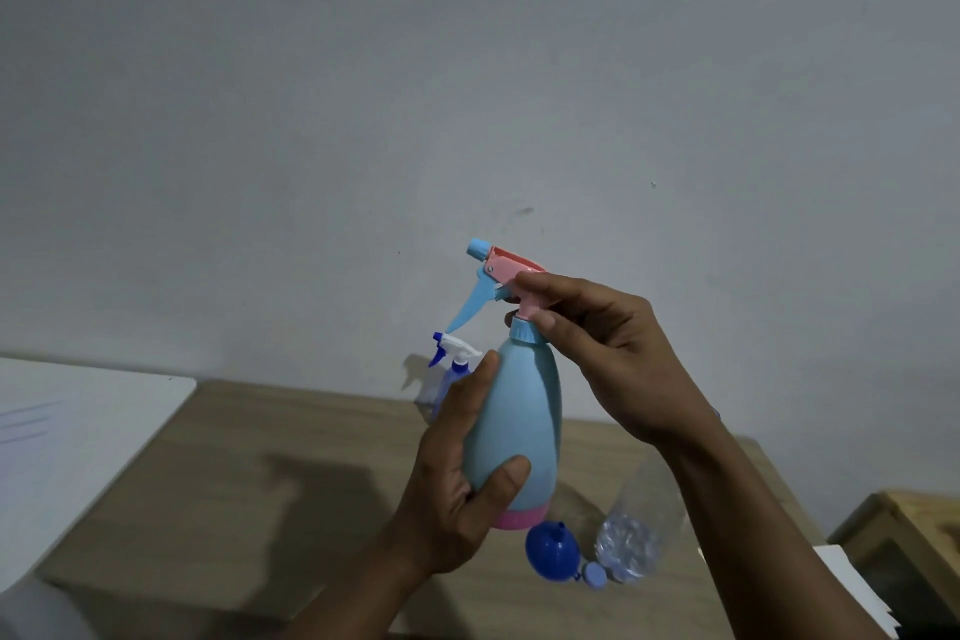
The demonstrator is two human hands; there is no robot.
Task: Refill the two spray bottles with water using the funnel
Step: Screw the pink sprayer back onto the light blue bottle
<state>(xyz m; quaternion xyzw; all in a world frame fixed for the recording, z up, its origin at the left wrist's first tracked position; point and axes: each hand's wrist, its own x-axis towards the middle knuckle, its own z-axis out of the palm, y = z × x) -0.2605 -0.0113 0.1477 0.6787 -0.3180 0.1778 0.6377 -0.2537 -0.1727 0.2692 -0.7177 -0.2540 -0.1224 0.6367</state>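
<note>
I hold a light blue spray bottle (pixel 522 424) with a pink base upright above the table. My left hand (pixel 457 483) wraps its body. My right hand (pixel 602 353) pinches the pink and blue spray head (pixel 501 276) at the neck collar. A second, smaller clear spray bottle (pixel 452 372) with a white and dark blue head stands behind on the wooden table (pixel 260 483), partly hidden by my left hand. A dark blue funnel (pixel 550 548) lies upside down on the table below the held bottle. Beside it lies a clear plastic water bottle (pixel 631 541), its small blue cap (pixel 595 577) off.
A white board or sheet (pixel 78 442) covers the table's left end. A wooden piece of furniture (pixel 904 546) stands low at the right, with white paper (pixel 852 582) by it. A plain grey wall fills the background.
</note>
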